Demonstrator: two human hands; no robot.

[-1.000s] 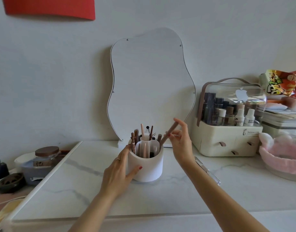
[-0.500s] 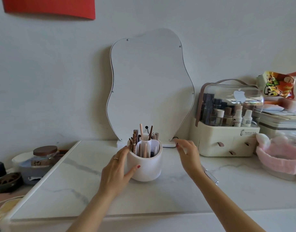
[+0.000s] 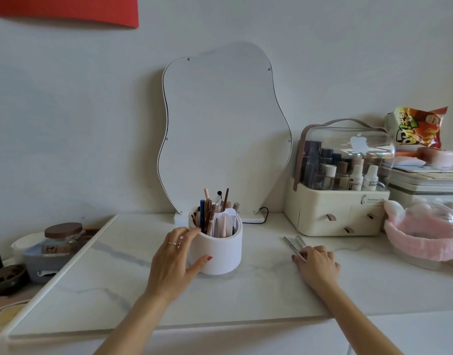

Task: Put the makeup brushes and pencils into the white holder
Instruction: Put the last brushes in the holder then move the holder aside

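Two pencils (image 3: 293, 245) under right fingers (image 3: 304, 258), pressed together | left fingers (image 3: 187, 235) spread round holder (image 3: 221, 254)

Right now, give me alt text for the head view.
On a white marble table, the left hand grips a white holder holding brushes and pencils, while the right hand touches two slim makeup tools lying to the holder's right. A wavy mirror stands behind.

The pale marble worktop (image 3: 118, 290) carried the white holder (image 3: 220, 254), two slim silvery pencils (image 3: 290, 244), a wavy mirror (image 3: 220, 137) and a cream cosmetics organiser (image 3: 333, 213).
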